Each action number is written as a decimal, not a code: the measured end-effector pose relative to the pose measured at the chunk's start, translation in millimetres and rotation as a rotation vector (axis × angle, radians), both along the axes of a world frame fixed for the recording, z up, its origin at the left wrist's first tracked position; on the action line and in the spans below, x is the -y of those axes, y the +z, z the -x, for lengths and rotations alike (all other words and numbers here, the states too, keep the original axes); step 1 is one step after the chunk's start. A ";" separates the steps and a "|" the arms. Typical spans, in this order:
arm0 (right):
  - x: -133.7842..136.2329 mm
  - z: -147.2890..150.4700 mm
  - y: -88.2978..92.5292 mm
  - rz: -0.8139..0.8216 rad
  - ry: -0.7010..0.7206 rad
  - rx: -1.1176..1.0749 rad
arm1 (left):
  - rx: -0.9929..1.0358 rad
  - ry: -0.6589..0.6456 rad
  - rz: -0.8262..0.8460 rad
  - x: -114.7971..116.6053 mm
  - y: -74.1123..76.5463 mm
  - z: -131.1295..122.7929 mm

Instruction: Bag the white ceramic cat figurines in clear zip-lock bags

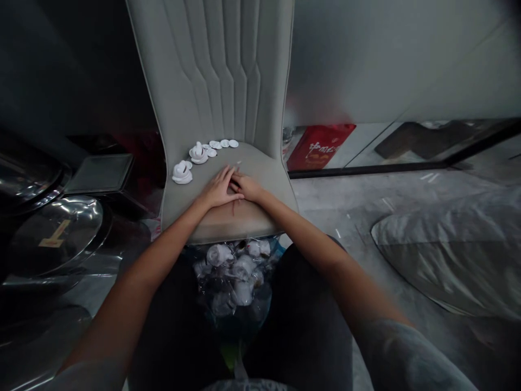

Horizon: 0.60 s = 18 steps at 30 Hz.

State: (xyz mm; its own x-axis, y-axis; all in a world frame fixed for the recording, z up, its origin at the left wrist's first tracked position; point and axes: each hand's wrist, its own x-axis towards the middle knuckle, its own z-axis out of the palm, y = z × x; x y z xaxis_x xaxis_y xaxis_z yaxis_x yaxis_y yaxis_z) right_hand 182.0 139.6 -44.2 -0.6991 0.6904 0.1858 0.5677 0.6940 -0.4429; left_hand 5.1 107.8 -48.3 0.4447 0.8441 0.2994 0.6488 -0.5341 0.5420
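Head: white pieces (198, 155) beyond left hand (218, 189)

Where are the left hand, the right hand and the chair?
Left hand (218, 190): head view, back of the hand.
Right hand (249, 187): head view, back of the hand.
Chair (226, 103): head view, backrest.

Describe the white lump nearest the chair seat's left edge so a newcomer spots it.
Find the tall grey chair, then its seat's left side. Two bulky white lumps sit there beside small flat white discs. The wanted lump is the lower-left one in the picture, farther from the backrest than the other lump.
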 end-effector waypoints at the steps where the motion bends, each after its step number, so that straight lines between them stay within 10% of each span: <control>1: 2.0 2.2 0.6 0.019 -0.017 -0.025 | -0.041 -0.015 -0.002 0.4 0.6 -0.4; 11: 10.1 -14.7 21.6 0.447 0.212 -0.358 | -0.033 0.066 -0.023 -4.8 4.2 -4.2; 18: 27.3 -15.4 15.4 0.201 0.143 -0.293 | 0.093 0.132 0.017 -1.7 9.6 -2.3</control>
State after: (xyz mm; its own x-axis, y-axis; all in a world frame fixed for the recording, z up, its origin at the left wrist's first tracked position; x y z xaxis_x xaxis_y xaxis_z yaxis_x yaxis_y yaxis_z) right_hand 197.3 112.2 -28.8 -0.7283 0.6328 0.2630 0.3005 0.6398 -0.7074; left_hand 7.4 109.5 -38.7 0.3004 0.8987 0.3196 0.6593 -0.4378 0.6113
